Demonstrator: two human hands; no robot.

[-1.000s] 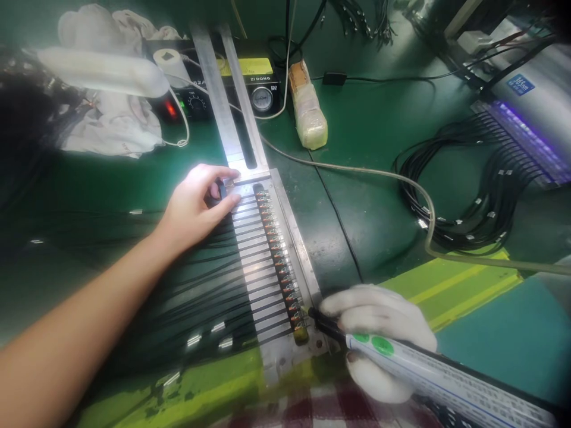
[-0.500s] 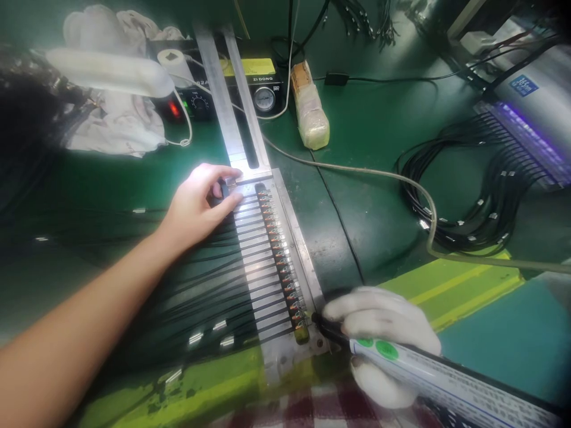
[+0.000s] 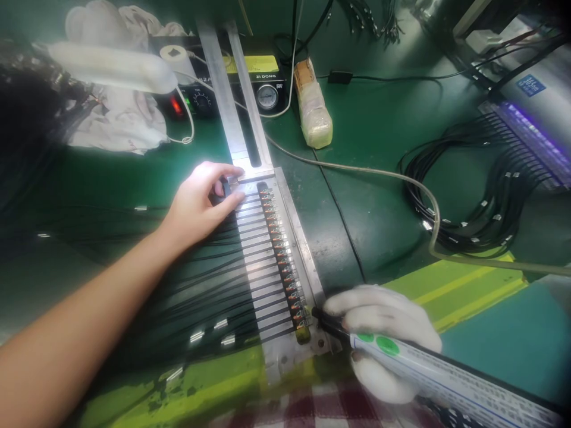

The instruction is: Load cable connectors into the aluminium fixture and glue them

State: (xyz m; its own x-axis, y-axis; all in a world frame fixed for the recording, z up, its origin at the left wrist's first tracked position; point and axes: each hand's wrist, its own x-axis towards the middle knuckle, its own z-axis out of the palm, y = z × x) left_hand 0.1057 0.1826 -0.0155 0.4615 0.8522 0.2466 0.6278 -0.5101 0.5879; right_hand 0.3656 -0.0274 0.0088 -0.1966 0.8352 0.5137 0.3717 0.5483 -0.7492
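My left hand (image 3: 200, 199), bare, pinches the left edge of a long metal jig (image 3: 263, 270) near its middle, thumb and fingers on a crosswise bar there. Thin black cables (image 3: 263, 252) lie side by side across the jig, their stripped coppery ends in a row over a dark slot. In my gloved right hand (image 3: 386, 333) is a glue syringe (image 3: 428, 368) with a white printed label and green round stickers. Its dark nozzle points left, close to the lowest cable ends; whether the tip touches them I cannot tell.
A black dispenser box with a pressure gauge (image 3: 267, 96) stands behind the jig. A wrapped block (image 3: 314, 113) lies right of it. Coiled black cables (image 3: 468, 196) run to a purple-lit lamp unit (image 3: 535, 142). A white cloth (image 3: 120, 122) and a hose (image 3: 379, 170) are on the table.
The whole view has shifted very slightly to the right. Both hands keep the same hold, and the syringe nozzle stays by the lowest cable ends.
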